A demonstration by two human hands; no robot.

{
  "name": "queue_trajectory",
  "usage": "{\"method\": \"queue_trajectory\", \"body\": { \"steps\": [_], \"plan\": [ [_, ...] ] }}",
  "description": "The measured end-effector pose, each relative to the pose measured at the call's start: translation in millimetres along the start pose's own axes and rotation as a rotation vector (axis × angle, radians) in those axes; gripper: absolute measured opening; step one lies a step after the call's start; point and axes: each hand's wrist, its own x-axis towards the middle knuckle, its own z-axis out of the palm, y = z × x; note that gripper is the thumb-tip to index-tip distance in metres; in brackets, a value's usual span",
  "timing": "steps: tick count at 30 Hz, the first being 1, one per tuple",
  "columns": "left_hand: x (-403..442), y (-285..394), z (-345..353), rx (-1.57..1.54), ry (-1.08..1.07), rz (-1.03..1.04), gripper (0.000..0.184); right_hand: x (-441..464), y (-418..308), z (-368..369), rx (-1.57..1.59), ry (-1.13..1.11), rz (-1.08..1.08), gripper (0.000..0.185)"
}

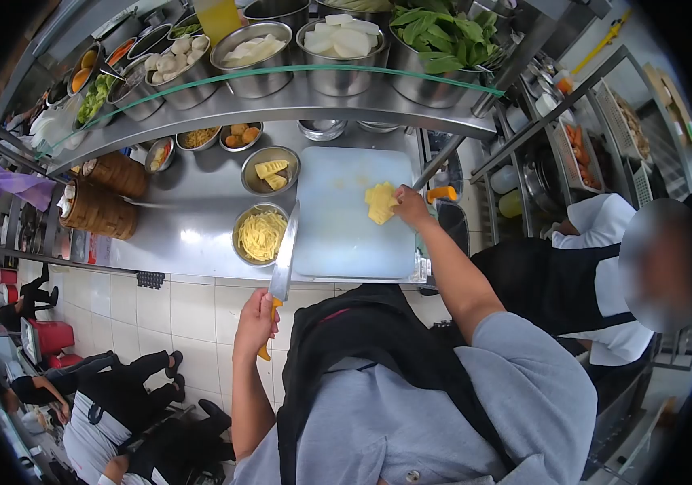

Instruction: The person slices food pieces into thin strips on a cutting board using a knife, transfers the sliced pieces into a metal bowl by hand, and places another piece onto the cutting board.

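Observation:
My left hand [256, 322] is wrapped round the yellow handle of a kitchen knife [283, 260]. Its broad blade points away from me, between the white cutting board [334, 230] and a steel bowl of yellow shreds [262, 236]. On the right half of the board lie thin yellow slices [380, 204], which look like bamboo shoot. My right hand [410, 204] has its fingers closed on their right edge. Behind the shreds, another steel bowl [250, 179] holds yellow bamboo shoot pieces [272, 173].
Above the steel counter [184, 214], a shelf [281, 105] carries several steel pots of vegetables, including leafy greens [447, 36]. Bamboo steamers [99, 208] stand at the left. A person in a black apron [552, 283] is close on my right; other people are at lower left.

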Motion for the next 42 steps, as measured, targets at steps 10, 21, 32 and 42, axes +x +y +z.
{"method": "queue_trajectory", "body": {
  "steps": [10, 21, 32, 42],
  "plan": [
    [-4.7, -10.9, 5.6, 0.011, 0.03, -0.027, 0.031, 39.5, -26.5, -23.9, 0.591, -0.403, 0.128, 0.048],
    [-10.3, -20.0, 8.9, -0.026, 0.078, -0.054, 0.031, 15.2, -67.2, -36.9, 0.754, -0.517, 0.229, 0.049],
    [-3.5, -18.4, 10.6, 0.002, 0.074, -0.019, 0.03, -31.4, -137.9, 9.8, 0.993, -0.573, 0.199, 0.038],
    [-7.8, -30.3, 16.9, -0.005, 0.06, -0.093, 0.03, -11.0, 3.4, 15.6, 0.026, 0.242, -0.074, 0.027]
  ]
}}
